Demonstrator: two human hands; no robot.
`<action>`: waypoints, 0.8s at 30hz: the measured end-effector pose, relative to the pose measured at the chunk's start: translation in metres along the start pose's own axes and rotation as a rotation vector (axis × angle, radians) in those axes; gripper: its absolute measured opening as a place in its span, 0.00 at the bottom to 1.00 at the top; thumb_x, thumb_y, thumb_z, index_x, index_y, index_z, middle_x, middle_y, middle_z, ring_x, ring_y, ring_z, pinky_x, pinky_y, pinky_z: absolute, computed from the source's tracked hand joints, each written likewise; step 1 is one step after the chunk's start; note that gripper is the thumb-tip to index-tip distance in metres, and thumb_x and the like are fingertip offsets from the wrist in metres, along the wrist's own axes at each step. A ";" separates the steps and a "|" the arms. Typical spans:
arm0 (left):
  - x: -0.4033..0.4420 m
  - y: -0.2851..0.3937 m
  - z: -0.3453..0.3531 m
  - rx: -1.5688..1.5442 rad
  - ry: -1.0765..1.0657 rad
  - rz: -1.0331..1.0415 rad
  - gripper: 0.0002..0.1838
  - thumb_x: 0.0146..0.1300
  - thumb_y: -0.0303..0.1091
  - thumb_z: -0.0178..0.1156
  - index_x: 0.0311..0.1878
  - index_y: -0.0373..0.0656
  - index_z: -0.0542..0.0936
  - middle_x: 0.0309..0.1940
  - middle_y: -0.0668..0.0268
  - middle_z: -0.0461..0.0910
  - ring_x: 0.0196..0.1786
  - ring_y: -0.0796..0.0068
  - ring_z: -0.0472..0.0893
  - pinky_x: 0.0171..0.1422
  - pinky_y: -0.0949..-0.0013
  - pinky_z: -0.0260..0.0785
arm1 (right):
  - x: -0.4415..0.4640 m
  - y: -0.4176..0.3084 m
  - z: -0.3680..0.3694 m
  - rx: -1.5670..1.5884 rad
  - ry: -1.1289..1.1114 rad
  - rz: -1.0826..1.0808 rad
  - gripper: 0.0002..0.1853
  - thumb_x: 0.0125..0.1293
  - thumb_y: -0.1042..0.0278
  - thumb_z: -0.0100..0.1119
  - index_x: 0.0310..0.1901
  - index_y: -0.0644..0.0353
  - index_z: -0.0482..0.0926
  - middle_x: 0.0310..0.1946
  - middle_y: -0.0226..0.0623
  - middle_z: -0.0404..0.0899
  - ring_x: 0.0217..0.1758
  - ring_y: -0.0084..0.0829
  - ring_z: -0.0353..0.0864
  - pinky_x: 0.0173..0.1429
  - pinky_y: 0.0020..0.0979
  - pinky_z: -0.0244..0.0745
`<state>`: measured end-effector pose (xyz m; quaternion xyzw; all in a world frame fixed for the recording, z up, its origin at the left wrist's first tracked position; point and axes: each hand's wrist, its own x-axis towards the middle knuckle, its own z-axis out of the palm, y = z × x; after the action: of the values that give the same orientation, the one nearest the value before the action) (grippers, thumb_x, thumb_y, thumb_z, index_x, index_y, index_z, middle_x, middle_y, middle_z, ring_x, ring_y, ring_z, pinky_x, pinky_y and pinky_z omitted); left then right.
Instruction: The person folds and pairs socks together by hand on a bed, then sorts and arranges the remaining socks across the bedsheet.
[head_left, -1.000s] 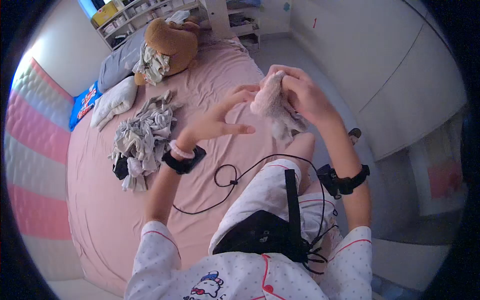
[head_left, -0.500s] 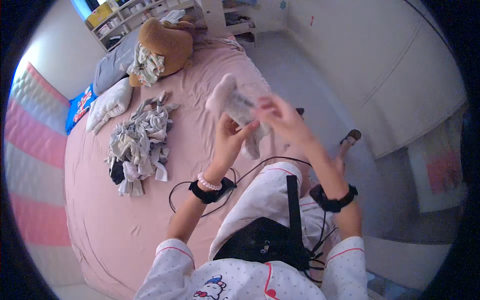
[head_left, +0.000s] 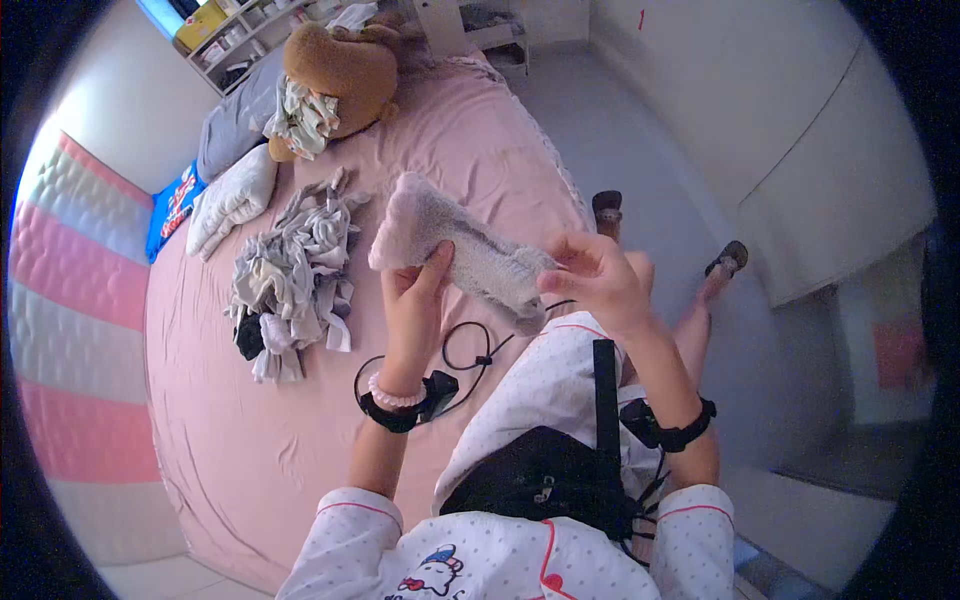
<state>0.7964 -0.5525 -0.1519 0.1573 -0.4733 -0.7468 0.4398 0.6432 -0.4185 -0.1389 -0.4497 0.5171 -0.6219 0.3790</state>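
Fuzzy sock (head_left: 470,255), long axis far-left to near-right. Left hand (head_left: 412,300) grips it by the pink end, right hand (head_left: 608,288) pinches the near-right end.

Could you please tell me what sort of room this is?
Most likely a bedroom: a wide, pink-covered bed fills much of the view, a padded pink-and-white panel stands along its edge, and what looks like a brown plush toy rests on it.
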 end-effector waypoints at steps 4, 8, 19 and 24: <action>-0.005 -0.004 -0.013 -0.204 0.080 -0.034 0.17 0.60 0.19 0.55 0.54 0.38 0.71 0.48 0.63 0.75 0.49 0.70 0.77 0.51 0.65 0.73 | -0.017 -0.001 -0.002 0.169 0.214 0.031 0.11 0.56 0.74 0.65 0.40 0.66 0.78 0.35 0.27 0.77 0.38 0.18 0.76 0.43 0.21 0.72; -0.008 -0.011 -0.011 -0.183 0.062 -0.011 0.18 0.60 0.19 0.55 0.54 0.38 0.70 0.48 0.63 0.75 0.49 0.71 0.77 0.50 0.66 0.73 | -0.026 0.008 -0.007 -0.142 0.228 0.056 0.10 0.58 0.73 0.63 0.42 0.65 0.77 0.35 0.26 0.77 0.36 0.16 0.74 0.41 0.18 0.70; -0.007 -0.011 0.014 0.527 -0.110 0.264 0.11 0.60 0.26 0.59 0.46 0.34 0.77 0.39 0.67 0.79 0.40 0.80 0.77 0.45 0.77 0.69 | -0.016 0.043 0.036 0.157 -0.125 0.152 0.17 0.55 0.65 0.68 0.42 0.67 0.78 0.30 0.21 0.74 0.33 0.13 0.69 0.38 0.18 0.65; 0.004 -0.007 -0.022 0.419 0.100 0.099 0.11 0.61 0.28 0.59 0.46 0.34 0.79 0.38 0.69 0.80 0.40 0.81 0.76 0.45 0.77 0.68 | -0.016 0.039 0.020 -0.243 -0.050 0.245 0.15 0.54 0.63 0.69 0.35 0.67 0.79 0.26 0.22 0.71 0.30 0.13 0.66 0.33 0.19 0.62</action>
<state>0.8051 -0.5667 -0.1679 0.2586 -0.6029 -0.6011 0.4565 0.6670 -0.4167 -0.1783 -0.4410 0.6297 -0.4925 0.4078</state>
